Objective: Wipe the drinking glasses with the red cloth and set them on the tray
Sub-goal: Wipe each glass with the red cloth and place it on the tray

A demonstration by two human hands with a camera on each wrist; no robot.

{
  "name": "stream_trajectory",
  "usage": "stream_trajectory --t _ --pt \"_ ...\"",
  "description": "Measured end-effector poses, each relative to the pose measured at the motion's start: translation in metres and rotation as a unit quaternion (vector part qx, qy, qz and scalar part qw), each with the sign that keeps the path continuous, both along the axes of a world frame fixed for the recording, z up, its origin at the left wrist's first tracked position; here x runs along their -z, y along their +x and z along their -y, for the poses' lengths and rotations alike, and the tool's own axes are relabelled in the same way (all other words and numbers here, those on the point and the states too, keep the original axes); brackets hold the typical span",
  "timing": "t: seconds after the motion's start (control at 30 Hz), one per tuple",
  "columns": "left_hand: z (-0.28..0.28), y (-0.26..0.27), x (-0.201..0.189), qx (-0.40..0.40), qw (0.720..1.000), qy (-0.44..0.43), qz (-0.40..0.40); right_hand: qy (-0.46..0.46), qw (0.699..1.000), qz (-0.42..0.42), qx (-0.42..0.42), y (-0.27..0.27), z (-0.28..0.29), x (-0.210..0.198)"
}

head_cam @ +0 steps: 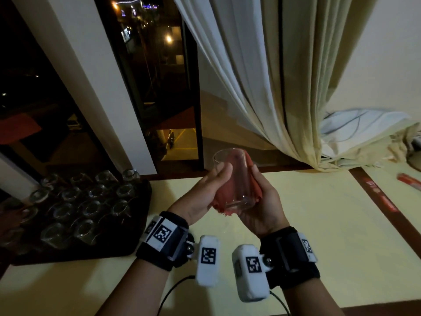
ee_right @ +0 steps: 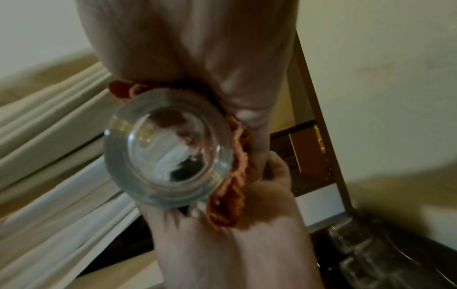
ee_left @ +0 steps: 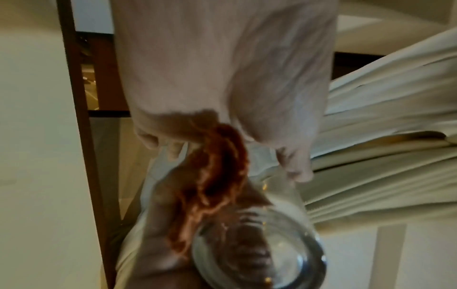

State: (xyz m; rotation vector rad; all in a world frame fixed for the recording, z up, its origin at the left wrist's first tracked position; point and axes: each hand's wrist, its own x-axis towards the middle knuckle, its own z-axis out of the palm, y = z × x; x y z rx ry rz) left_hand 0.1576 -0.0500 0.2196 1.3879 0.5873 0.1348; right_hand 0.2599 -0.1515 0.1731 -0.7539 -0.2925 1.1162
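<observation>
A glass point(head_cam: 232, 179) is held tilted above the table point(head_cam: 319, 213) between both hands, the left hand point(head_cam: 202, 195) curled round its side and the right hand point(head_cam: 262, 201) cupped behind it over the cloth point(head_cam: 252, 179), while the tray point(head_cam: 136, 236) of glasses point(head_cam: 75, 201) is seen at the left.

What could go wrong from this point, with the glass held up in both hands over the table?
1. The drinking glass is held in the air above the table, gripped by the left hand and the right hand through the red cloth; a slip in that grip could drop it.
2. The tray is packed with glasses; setting this one down may knock a neighbour.
</observation>
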Motion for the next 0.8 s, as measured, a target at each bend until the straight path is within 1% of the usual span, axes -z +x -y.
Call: stream_trajectory --t 0.03,0.1,0.17,0.23,0.27,0.33,0.43,0.47,0.5,0.53,0.6,0.67,0.73,0.8 --pt "0.002 0.003 0.0 0.004 1.0 0.002 0.004 0.007 1.0 0.016 0.001 0.006 0.001 -0.002" --pt "0.006 0.012 0.001 -0.021 0.999 0.03 -0.004 -0.01 0.994 0.111 0.022 0.018 0.001 -0.007" --pt "0.009 0.023 0.003 -0.052 0.999 0.014 0.007 -0.047 0.979 0.193 0.054 0.029 0.002 -0.013" --pt "0.017 0.036 0.003 -0.051 0.999 -0.014 0.012 -0.081 0.967 0.231 0.07 0.038 0.004 -0.015" --pt "0.024 0.04 0.001 -0.054 0.998 -0.011 0.014 -0.084 0.964 0.241 0.069 0.042 0.007 -0.015" --pt "0.033 0.049 0.002 -0.05 0.998 -0.006 0.024 -0.068 0.971 0.222 0.056 0.047 0.016 -0.015" --pt "0.043 0.057 0.007 -0.03 0.998 -0.031 0.055 -0.016 0.992 0.122 0.034 0.054 0.036 -0.011" --pt "0.047 0.059 0.006 -0.027 0.997 -0.044 0.057 -0.001 0.995 0.097 0.033 0.057 0.043 -0.008" --pt "0.051 0.061 0.008 -0.034 0.996 -0.055 0.061 0.009 0.995 0.093 0.034 0.06 0.048 -0.006" --pt "0.054 0.063 0.008 -0.046 0.995 -0.062 0.064 0.01 0.993 0.11 0.039 0.063 0.051 -0.005" --pt "0.059 0.07 0.008 -0.084 0.992 -0.065 0.067 -0.012 0.982 0.174 0.065 0.066 0.056 -0.007" --pt "0.063 0.076 0.009 -0.082 0.993 -0.06 0.062 -0.047 0.971 0.219 0.087 0.067 0.062 -0.011" --pt "0.067 0.08 0.011 -0.054 0.996 -0.034 0.054 -0.054 0.969 0.228 0.082 0.068 0.067 -0.011" --pt "0.069 0.081 0.011 -0.057 0.997 -0.018 0.053 -0.042 0.977 0.199 0.065 0.07 0.068 -0.009"
